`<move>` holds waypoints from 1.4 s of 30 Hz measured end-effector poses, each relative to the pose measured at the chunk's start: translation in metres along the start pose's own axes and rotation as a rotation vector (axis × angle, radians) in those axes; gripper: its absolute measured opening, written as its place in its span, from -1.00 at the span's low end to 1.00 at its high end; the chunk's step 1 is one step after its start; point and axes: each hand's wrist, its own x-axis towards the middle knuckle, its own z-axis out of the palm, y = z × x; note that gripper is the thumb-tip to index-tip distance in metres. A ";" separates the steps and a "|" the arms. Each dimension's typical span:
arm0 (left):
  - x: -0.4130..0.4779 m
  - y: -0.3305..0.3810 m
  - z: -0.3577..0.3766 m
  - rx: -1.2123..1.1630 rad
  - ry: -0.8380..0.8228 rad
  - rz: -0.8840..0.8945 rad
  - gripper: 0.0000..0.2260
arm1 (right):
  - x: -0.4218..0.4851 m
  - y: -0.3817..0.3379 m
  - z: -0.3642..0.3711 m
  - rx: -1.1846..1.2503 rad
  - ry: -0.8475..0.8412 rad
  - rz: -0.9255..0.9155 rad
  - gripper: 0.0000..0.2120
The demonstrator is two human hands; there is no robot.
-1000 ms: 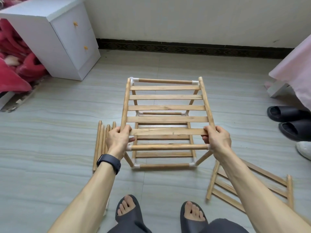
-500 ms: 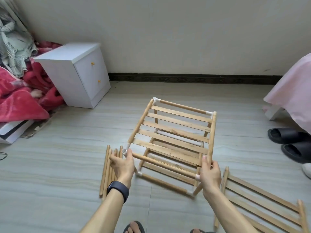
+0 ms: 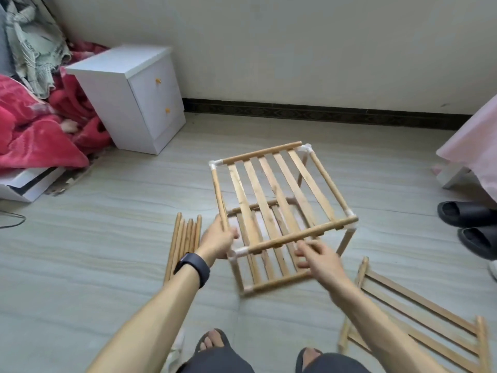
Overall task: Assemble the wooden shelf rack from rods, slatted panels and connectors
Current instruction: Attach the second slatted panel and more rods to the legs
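The pale grey, wood-grain tiled floor (image 3: pixel 80 251) carries everything. A white, boxy two-drawer cabinet (image 3: pixel 150 103) with two small orange knobs stands near the wall. Beside it lies a rumpled, fluffy red blanket (image 3: pixel 32 135).

The two-tier light wooden shelf rack (image 3: pixel 271 192) stands on the floor directly ahead of the person, turned corner-on. Its upper tier has five flat slats running between round rods. A second slatted tier shows below. Four white plastic connectors (image 3: pixel 216 165) join the upper corners.

A loose slatted wooden panel (image 3: pixel 419 319) lies flat on the floor to the right, near the person's right foot. A tight bundle of round wooden rods (image 3: pixel 185 243) lies just left of the rack. About five tips show, though they are packed too closely to count for sure. Two black rubber slippers (image 3: pixel 462 214) sit at the right edge, well apart from the rack.

The left hand (image 3: pixel 219 242) has its fingers wrapped round the lower end of the rack's left side rod (image 3: pixel 218 195), close to the front corner connector. A black wristband (image 3: pixel 192 267) sits on that wrist. The right hand (image 3: pixel 318 258) is blurred. Its fingers are loosely bent just under the upper front rod (image 3: pixel 279 240), and I cannot tell whether they grip it or only come near it.
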 end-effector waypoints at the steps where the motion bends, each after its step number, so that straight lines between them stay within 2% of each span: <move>1: 0.007 -0.001 -0.011 0.107 0.064 0.040 -0.72 | 0.007 0.002 -0.015 -0.010 0.131 -0.030 -0.81; 4: 0.028 -0.004 -0.033 0.417 0.233 0.085 -0.61 | 0.019 0.000 -0.053 0.003 0.480 -0.103 -0.71; 6: 0.030 0.002 -0.034 0.549 0.296 0.118 -0.58 | 0.027 0.002 -0.067 0.005 0.566 -0.102 -0.58; 7: 0.027 0.007 -0.030 0.601 0.325 0.169 -0.56 | 0.032 0.005 -0.069 0.007 0.557 -0.083 -0.53; 9: 0.016 0.019 -0.012 0.722 0.343 0.397 -0.52 | 0.037 0.012 -0.066 0.004 0.473 -0.047 -0.45; 11: 0.003 0.033 0.014 0.810 0.237 0.679 -0.48 | 0.039 0.017 -0.053 0.026 0.358 -0.046 -0.41; 13: -0.007 0.045 0.042 0.909 0.059 0.874 -0.44 | 0.034 0.012 -0.038 0.062 0.277 -0.028 -0.50; 15: -0.009 0.049 0.068 1.009 -0.070 1.014 -0.42 | 0.034 0.012 -0.027 0.114 0.249 -0.023 -0.54; 18: -0.002 0.051 0.100 1.097 -0.128 1.137 -0.46 | 0.035 0.017 -0.024 0.160 0.155 -0.032 -0.45; 20: 0.006 0.051 0.111 1.115 -0.143 1.151 -0.54 | 0.039 0.021 -0.028 0.181 0.121 -0.028 -0.45; 24: 0.012 0.050 0.115 1.066 -0.187 1.126 -0.54 | 0.049 0.028 -0.037 0.151 0.093 -0.005 -0.42; 27: 0.016 0.044 0.111 1.071 -0.166 1.170 -0.62 | 0.052 0.035 -0.041 0.204 0.192 0.031 -0.36; 31: 0.016 0.042 0.111 1.098 -0.129 1.219 -0.64 | 0.054 0.037 -0.039 0.255 0.279 0.041 -0.60; 36: 0.014 0.036 0.113 1.139 -0.137 1.229 -0.63 | 0.052 0.034 -0.042 0.293 0.344 0.064 -0.71; 42: 0.012 0.040 0.120 1.228 -0.189 1.079 -0.61 | 0.047 0.033 -0.042 0.255 0.304 0.054 -0.71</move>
